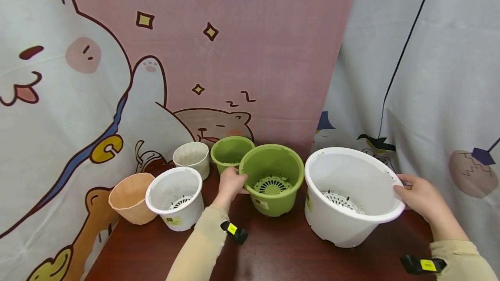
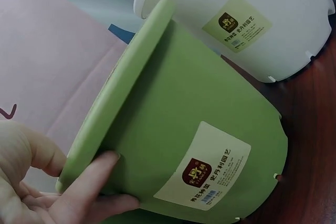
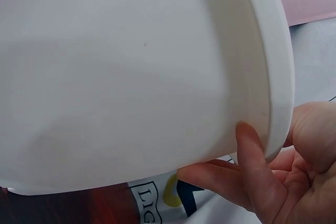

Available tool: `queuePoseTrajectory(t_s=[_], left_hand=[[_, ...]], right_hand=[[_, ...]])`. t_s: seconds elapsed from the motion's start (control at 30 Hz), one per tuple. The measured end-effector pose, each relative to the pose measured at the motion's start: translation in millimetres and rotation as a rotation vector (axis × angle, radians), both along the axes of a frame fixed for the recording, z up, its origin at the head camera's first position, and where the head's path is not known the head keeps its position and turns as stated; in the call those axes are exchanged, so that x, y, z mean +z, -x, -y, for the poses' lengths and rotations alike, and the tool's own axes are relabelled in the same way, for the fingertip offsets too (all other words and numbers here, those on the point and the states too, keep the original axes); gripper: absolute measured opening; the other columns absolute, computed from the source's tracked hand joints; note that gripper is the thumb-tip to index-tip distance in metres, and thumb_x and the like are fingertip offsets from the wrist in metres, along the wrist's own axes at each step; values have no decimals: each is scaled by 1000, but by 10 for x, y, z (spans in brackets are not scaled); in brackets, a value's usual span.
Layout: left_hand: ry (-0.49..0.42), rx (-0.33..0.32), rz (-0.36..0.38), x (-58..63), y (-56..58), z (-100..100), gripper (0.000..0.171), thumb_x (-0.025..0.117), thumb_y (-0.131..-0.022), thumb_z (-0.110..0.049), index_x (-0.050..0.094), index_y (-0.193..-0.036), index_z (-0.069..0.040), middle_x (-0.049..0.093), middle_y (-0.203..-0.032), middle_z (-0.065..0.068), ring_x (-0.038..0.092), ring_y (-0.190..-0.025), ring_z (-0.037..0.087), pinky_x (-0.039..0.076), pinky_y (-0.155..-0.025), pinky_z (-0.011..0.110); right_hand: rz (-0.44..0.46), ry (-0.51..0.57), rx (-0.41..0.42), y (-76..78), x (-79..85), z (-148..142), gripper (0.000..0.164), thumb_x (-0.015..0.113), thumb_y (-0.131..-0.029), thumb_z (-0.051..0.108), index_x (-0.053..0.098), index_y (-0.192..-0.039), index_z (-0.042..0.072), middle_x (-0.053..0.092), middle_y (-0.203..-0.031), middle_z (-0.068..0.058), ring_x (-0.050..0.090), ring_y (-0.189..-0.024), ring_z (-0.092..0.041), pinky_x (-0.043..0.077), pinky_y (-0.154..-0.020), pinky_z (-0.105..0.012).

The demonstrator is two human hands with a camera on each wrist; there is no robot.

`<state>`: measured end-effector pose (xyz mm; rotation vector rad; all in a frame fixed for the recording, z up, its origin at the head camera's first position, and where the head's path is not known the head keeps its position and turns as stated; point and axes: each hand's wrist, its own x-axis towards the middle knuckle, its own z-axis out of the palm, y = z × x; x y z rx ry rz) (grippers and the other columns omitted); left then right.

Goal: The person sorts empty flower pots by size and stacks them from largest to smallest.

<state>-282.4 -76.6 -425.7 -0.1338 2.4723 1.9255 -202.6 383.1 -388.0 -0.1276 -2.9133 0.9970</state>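
Note:
My left hand (image 1: 231, 184) pinches the left rim of a green plastic flower pot (image 1: 291, 203), thumb and fingers on either side of the edge. A paper label (image 2: 205, 166) shows on this pot's side in the left wrist view. At the right, my right hand (image 1: 421, 195) grips the rim of a large white flower pot (image 1: 332, 227). Its fingers (image 3: 254, 166) lie under the rim against the outer wall in the right wrist view. Both pots have slotted bottoms, and the large white one leans slightly. The two rims sit close together.
Left of my left arm stand a smaller white pot (image 1: 187, 216) and a peach faceted pot (image 1: 136, 209). Behind are a small cream pot (image 1: 199, 166) and a smaller green pot (image 1: 224, 166). All are on a dark red-brown table (image 1: 273, 250), with a printed curtain (image 1: 273, 55) behind it.

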Motion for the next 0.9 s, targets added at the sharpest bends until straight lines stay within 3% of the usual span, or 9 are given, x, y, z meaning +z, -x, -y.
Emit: queuePoseTrajectory(t_s=[0.23, 0.57, 0.73, 0.9], left_hand=[[43, 13, -28, 49, -20, 74, 17, 57, -84, 1, 65, -95, 11, 64, -89, 24, 69, -57, 31, 58, -49, 36], [-13, 1, -39, 256, -75, 184, 26, 55, -84, 2, 63, -104, 15, 63, -99, 31, 70, -62, 32, 59, -52, 38], [-18, 8, -57, 376, -78, 241, 31, 55, -83, 3, 61, -109, 18, 62, -96, 30, 70, -62, 34, 59, -51, 36], [-42, 8, -59, 540, -82, 302, 34, 54, -84, 5, 59, -113, 20, 60, -101, 38, 70, -63, 38, 59, -55, 40]], right_hand=[[25, -15, -8, 8, 21, -2, 51, 51, -98, 13, 39, -128, -26, 60, -103, -42, 67, -76, -30, 55, -58, -32], [60, -45, -7, 29, 53, 21, 55, 52, -98, 18, 39, -129, -25, 58, -108, -43, 66, -82, -37, 57, -64, -42], [35, -49, 4, 38, 33, 31, 54, 53, -97, 17, 41, -128, -25, 59, -107, -42, 66, -83, -38, 55, -63, -37], [-6, -34, 26, 34, 34, 85, 50, 53, -98, 15, 43, -127, -24, 61, -105, -41, 67, -82, -35, 53, -60, -32]])
